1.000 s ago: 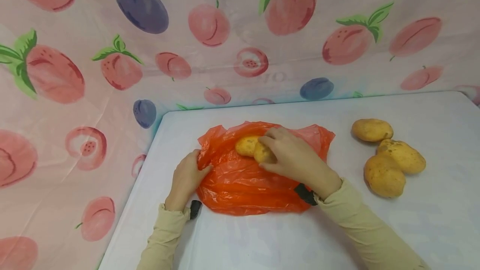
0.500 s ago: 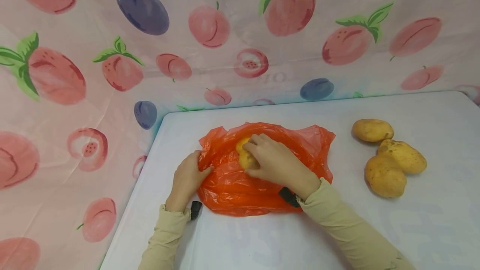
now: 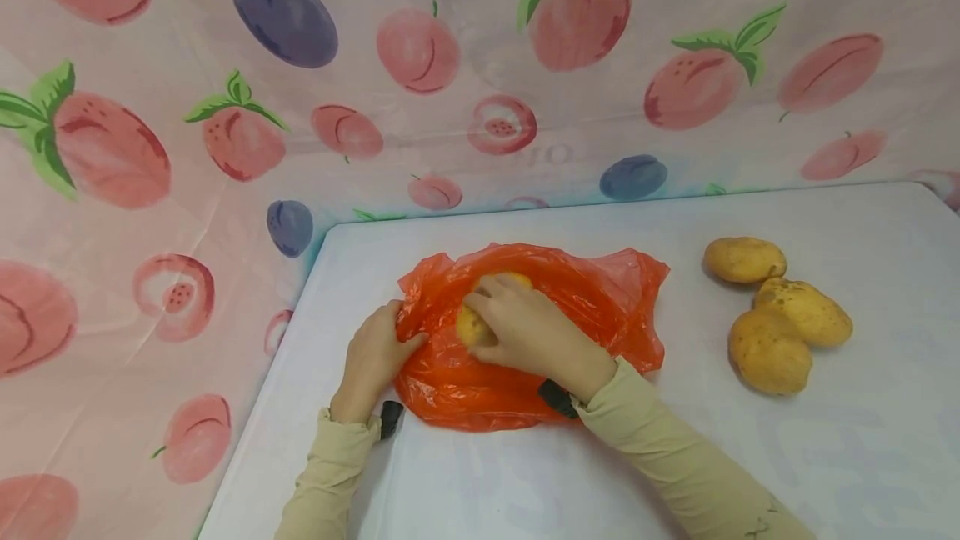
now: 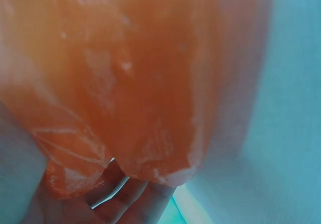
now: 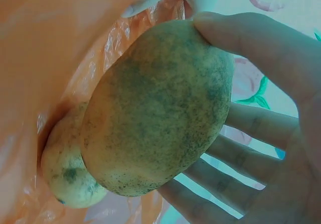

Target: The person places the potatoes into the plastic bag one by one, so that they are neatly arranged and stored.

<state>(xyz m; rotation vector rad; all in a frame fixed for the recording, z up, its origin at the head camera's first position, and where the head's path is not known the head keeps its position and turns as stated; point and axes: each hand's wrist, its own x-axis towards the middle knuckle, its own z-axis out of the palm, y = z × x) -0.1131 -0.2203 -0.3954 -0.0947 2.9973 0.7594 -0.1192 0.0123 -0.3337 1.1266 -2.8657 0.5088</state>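
Observation:
An orange-red plastic bag (image 3: 450,394) lies spread on the table with its mouth facing up. At the bag's left edge my left hand (image 3: 372,361) grips the plastic; in the left wrist view its fingers (image 4: 143,204) pass behind the film. Over the bag's mouth, my right hand (image 3: 528,327) holds a potato (image 5: 160,108) between thumb and fingers. Another potato (image 5: 70,158) sits in the bag beside the held one, and only its top edge shows in the head view. To the right of the bag, three potatoes (image 3: 772,352) lie close together on the table.
The white-covered table (image 3: 465,490) has its left edge not far from my left forearm. A fruit-patterned curtain (image 3: 450,132) stands behind the table and along its left side. Dark wrist-worn pieces (image 3: 557,398) sit under both wrists.
My right hand has moved left across the bag with the potato in its grip, now partly covering the other potato inside. The left hand and the three loose potatoes have stayed put.

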